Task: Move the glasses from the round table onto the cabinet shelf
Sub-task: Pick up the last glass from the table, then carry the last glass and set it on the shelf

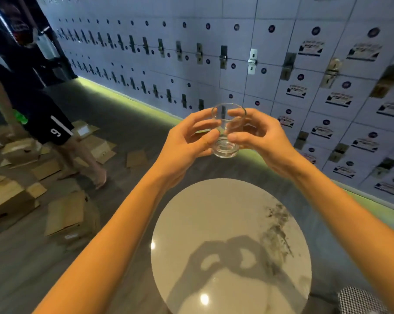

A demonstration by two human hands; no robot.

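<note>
A clear short glass [227, 132] is held up in the air in front of me, tilted a little, well above and beyond the round table [232, 243]. My left hand [187, 143] grips it from the left with thumb and fingers on its side. My right hand [257, 137] grips it from the right the same way. The pale round tabletop below shows only the shadow of my hands and a dark marbled streak on its right side. No cabinet shelf is visible in this view.
A wall of small white locker doors [282, 71] runs along the right and back. Flattened cardboard boxes [64, 214] lie on the grey floor at the left. A person in dark shorts [44, 118] stands among them. A checkered object [361, 300] sits at the bottom right.
</note>
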